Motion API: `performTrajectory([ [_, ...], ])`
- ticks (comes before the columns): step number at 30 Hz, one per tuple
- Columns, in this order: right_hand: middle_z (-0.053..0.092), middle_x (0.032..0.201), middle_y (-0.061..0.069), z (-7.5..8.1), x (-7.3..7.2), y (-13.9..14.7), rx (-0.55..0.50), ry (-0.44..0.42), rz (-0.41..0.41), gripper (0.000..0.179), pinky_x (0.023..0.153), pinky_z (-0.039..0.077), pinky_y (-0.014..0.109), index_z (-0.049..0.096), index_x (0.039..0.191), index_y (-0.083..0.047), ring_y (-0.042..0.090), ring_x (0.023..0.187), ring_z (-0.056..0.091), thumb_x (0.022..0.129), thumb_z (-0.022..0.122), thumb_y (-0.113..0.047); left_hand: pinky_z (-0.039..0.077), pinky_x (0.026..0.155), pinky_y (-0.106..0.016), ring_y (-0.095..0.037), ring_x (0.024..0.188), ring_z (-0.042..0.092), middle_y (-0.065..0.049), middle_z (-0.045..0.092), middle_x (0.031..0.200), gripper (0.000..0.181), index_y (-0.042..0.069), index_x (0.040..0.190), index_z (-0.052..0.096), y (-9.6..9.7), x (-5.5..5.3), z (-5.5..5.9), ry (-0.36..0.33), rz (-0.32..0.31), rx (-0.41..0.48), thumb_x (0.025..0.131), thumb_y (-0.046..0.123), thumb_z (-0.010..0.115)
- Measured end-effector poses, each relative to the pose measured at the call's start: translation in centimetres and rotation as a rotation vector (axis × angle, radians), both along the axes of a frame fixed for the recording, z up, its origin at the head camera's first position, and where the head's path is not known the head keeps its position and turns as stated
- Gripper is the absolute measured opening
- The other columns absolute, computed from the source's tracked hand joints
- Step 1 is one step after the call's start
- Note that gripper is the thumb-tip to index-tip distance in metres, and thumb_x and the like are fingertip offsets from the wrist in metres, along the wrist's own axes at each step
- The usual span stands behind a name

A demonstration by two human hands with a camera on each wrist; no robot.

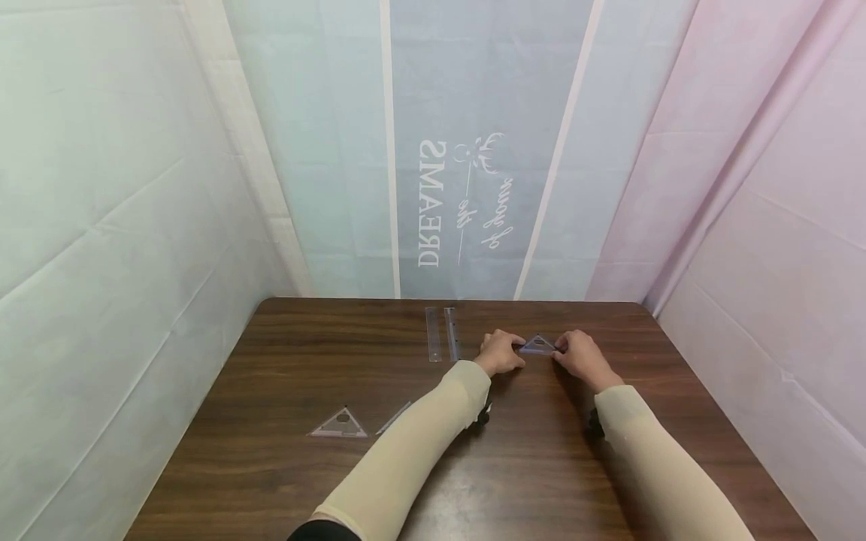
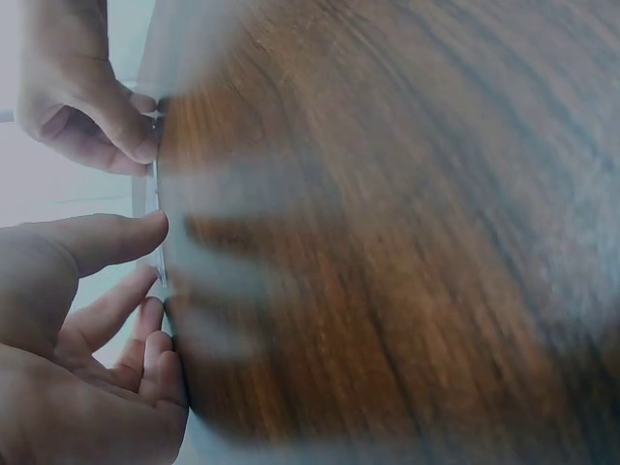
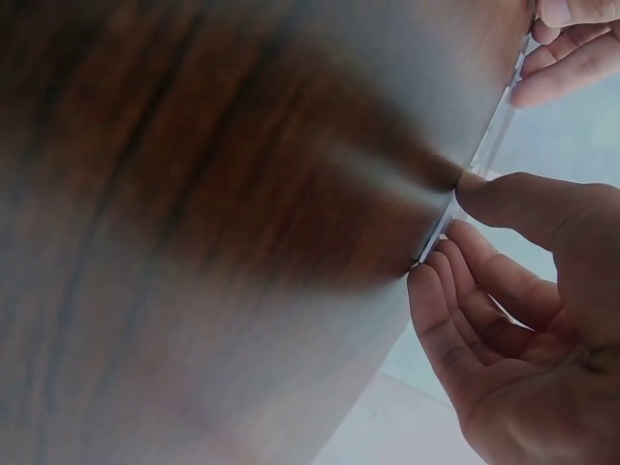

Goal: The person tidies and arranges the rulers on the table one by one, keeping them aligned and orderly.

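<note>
A clear triangular set square (image 1: 538,346) lies at the right of the far part of the brown table. My left hand (image 1: 499,352) holds its left corner between thumb and index finger, the other fingers resting close to the tabletop. At the opposite corner, my right hand (image 1: 583,358) pinches the set square with thumb and fingertips. From the left wrist view, the left hand (image 2: 87,339) appears near the thin edge of the set square (image 2: 159,194). In the right wrist view the right thumb presses that edge (image 3: 489,126), with the fingers curled beside it.
Two clear rulers, one (image 1: 434,335) left of the other (image 1: 452,333), lie side by side left of the hands. Nearer the front left is another triangular set square (image 1: 329,431). A further clear piece (image 1: 393,418) is partly hidden by the left sleeve. Curtains (image 1: 338,150) surround the table (image 1: 271,376).
</note>
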State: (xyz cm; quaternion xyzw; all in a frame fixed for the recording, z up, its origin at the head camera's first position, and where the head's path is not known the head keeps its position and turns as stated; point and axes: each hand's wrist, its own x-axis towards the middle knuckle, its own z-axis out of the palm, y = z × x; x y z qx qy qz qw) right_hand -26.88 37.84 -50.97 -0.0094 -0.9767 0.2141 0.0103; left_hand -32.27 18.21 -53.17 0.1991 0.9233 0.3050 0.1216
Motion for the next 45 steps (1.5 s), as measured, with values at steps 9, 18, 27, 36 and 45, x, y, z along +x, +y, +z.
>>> performTrajectory([
  [9,0.07,0.101,0.024,-0.2,-0.3,0.3,-0.041,-0.007,0.028,0.016,0.076,0.058,0.048,0.07,0.106,0.011,0.031,0.087,0.068,0.099,0.073,-0.004,0.041,0.112,-0.039,-0.027,0.131,0.046,-0.005,0.061,0.141,0.038,0.02,0.133,0.077,-0.2,0.8,0.9,-0.046,0.052,0.063,0.096,0.023,0.084],
  [18,0.072,0.098,0.02,0.0,-0.4,0.1,-0.083,-0.001,0.041,0.016,0.081,0.059,0.051,0.072,0.105,0.009,0.03,0.088,0.069,0.099,0.075,-0.005,0.046,0.106,-0.035,-0.021,0.118,0.055,0.002,0.075,0.119,0.025,0.014,0.12,0.08,-0.7,1.1,1.2,-0.019,0.121,0.188,0.096,0.017,0.084],
  [27,0.074,0.096,0.019,-0.1,-0.3,-0.2,-0.123,0.022,0.073,0.016,0.082,0.06,0.052,0.073,0.104,0.009,0.031,0.089,0.071,0.097,0.076,-0.005,0.057,0.083,-0.027,-0.012,0.091,0.069,0.0,0.077,0.101,0.018,0.007,0.113,0.076,-1.4,1.3,1.2,-0.08,0.154,0.344,0.097,0.007,0.081],
  [36,0.074,0.098,0.016,-0.3,-0.2,-0.7,-0.158,0.024,0.077,0.018,0.08,0.059,0.047,0.074,0.107,0.007,0.026,0.088,0.069,0.098,0.077,-0.008,0.06,0.084,-0.03,-0.016,0.097,0.073,-0.004,0.079,0.105,0.016,0.008,0.116,0.077,-2.5,1.7,1.4,-0.056,0.148,0.384,0.1,0.008,0.078],
  [45,0.072,0.103,0.019,-0.1,0.2,-2.1,-0.229,0.014,0.052,0.022,0.072,0.057,0.036,0.068,0.114,0.006,0.024,0.085,0.067,0.1,0.075,-0.01,0.059,0.084,-0.027,-0.016,0.099,0.074,-0.006,0.079,0.109,0.017,0.007,0.117,0.077,-4.4,1.8,2.1,0.0,0.108,0.41,0.1,0.007,0.077],
])
